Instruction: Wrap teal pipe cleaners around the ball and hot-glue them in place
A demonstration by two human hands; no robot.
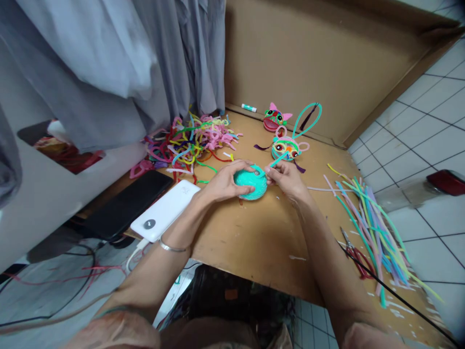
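A round teal disc of coiled pipe cleaner is held above the cardboard surface. My left hand grips it from the left, with fingers over the top and the thumb across its lower front. At the disc's right edge, my right hand pinches a teal pipe cleaner whose free length points up and right. That length passes in front of a finished teal and pink face ornament with round ears and a teal loop. Farther back sits a red and green face ornament with pink ears.
Tangled coloured pipe cleaners lie at the back left. A white power bank and a black phone are nearer left. On the right are straight pipe cleaners and red-handled scissors. A glue stick lies by the cardboard wall.
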